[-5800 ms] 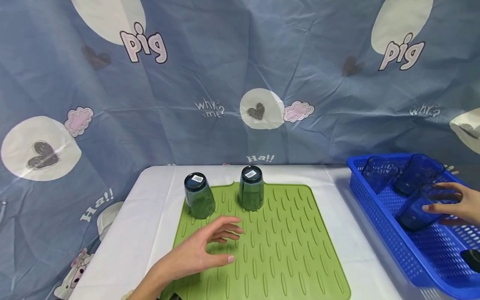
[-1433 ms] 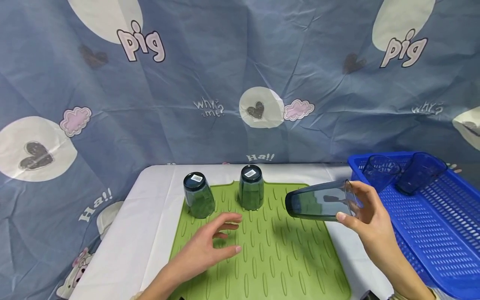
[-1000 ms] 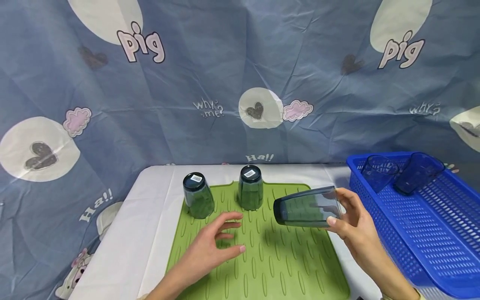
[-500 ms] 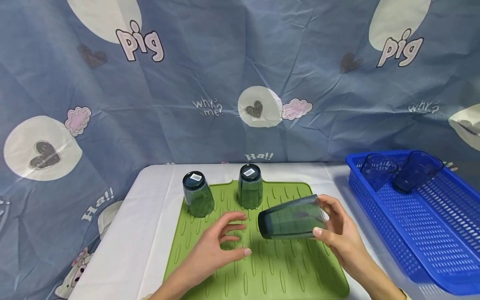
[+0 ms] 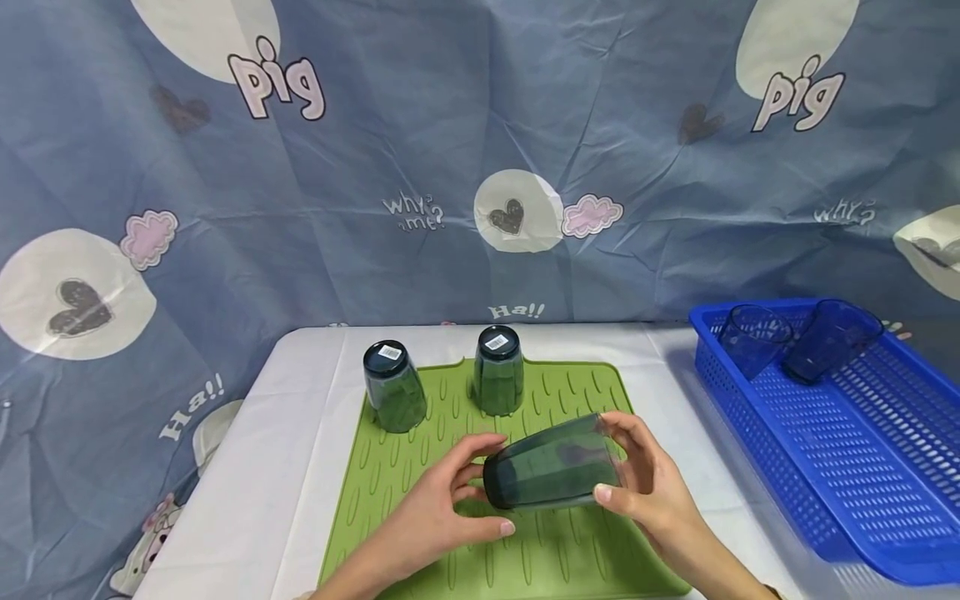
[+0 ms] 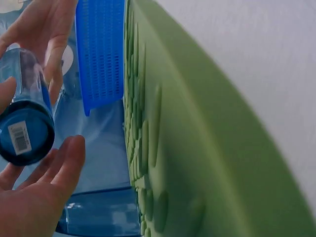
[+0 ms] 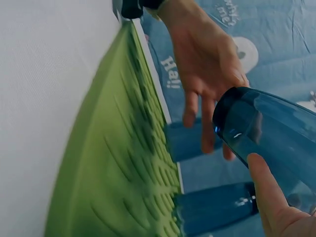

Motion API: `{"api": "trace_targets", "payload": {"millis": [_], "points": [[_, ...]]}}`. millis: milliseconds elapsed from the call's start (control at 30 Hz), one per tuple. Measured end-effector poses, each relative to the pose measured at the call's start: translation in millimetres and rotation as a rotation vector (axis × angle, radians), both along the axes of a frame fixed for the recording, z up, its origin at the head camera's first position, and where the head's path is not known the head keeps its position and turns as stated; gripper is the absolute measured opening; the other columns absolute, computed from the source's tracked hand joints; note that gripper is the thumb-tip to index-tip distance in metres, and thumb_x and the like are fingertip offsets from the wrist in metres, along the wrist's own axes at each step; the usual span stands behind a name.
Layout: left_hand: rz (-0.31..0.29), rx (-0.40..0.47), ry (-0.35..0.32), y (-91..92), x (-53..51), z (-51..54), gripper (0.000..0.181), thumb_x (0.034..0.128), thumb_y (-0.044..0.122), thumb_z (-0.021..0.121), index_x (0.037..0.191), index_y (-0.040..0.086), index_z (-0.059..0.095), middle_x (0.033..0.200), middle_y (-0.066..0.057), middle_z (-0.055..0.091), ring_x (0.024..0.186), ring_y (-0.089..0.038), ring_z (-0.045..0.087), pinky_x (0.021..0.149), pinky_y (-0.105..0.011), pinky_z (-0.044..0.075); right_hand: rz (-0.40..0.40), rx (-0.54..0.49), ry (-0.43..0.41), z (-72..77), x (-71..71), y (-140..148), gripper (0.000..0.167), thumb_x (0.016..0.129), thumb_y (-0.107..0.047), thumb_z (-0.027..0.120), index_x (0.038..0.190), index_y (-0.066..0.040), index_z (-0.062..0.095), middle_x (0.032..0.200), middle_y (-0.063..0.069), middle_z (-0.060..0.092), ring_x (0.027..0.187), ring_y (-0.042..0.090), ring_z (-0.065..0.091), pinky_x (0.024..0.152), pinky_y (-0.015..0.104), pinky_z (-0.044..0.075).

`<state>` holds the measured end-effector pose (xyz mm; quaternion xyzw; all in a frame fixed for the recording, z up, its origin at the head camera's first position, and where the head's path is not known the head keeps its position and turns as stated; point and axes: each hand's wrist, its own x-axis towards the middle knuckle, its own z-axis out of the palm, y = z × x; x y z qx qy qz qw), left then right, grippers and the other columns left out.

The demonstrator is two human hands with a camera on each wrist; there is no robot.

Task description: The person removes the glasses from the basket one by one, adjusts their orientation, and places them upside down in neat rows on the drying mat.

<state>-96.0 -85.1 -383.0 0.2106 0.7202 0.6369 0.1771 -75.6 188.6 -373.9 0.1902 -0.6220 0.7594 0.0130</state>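
A tinted glass (image 5: 551,467) lies tilted on its side in the air above the green mat (image 5: 566,546). My right hand (image 5: 660,500) grips it near its open rim, thumb in front and fingers behind. Around the dark base end, my left hand (image 5: 442,504) stands with spread, bent fingers; in the left wrist view a gap shows between most of its fingers (image 6: 69,163) and the base, which bears a barcode label (image 6: 19,138). Two more glasses, one at the left (image 5: 395,387) and one in the middle (image 5: 498,372), stand upside down at the mat's back edge.
At the right a blue basket (image 5: 795,467) holds two glasses, one leaning at its back left (image 5: 753,342) and another beside it (image 5: 828,342). A white cloth (image 5: 300,417) covers the table. Behind hangs a blue printed curtain (image 5: 420,275).
The right hand has carried the glass out of the basket and leftward over the mat, down to the left hand. The left hand has shifted slightly right.
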Motion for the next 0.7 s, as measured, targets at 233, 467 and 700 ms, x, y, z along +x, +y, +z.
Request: {"api": "trace_targets", "payload": {"millis": [233, 467, 700], "points": [[-0.005, 0.009, 0.019, 3.7, 3.1, -0.2, 0.07, 0.0802, 0.014, 0.083, 0.139, 0.029, 0.049, 0.136, -0.003, 0.053, 0.112, -0.022, 0.061, 0.094, -0.033, 0.052, 0.016, 0.037, -0.018, -2.9, 3.1, -8, 0.062, 0.081, 0.006, 0.065, 0.137, -0.003, 0.04, 0.137, 0.014, 0.042, 0.13, 0.019, 0.038, 0.107, 0.022, 0.035], [0.019, 0.059, -0.028, 2.2, 3.2, 1.0, 0.069, 0.0782, 0.008, 0.083, 0.137, 0.025, 0.052, 0.135, -0.008, 0.053, 0.115, -0.024, 0.06, 0.093, -0.034, 0.053, 0.045, 0.094, -0.055, -2.1, 2.4, -5, 0.062, 0.084, 0.002, 0.066, 0.139, -0.005, 0.038, 0.142, 0.015, 0.038, 0.134, 0.017, 0.037, 0.105, 0.021, 0.036], [0.023, 0.088, -0.032, -0.9, 3.7, 4.0, 0.067, 0.0796, 0.009, 0.082, 0.138, 0.019, 0.051, 0.137, -0.012, 0.051, 0.118, -0.027, 0.057, 0.091, -0.035, 0.054, 0.086, 0.19, -0.057, 1.9, 1.3, 4, 0.068, 0.087, 0.0, 0.065, 0.147, -0.007, 0.032, 0.149, 0.016, 0.034, 0.133, 0.015, 0.04, 0.101, 0.034, 0.044]]}}
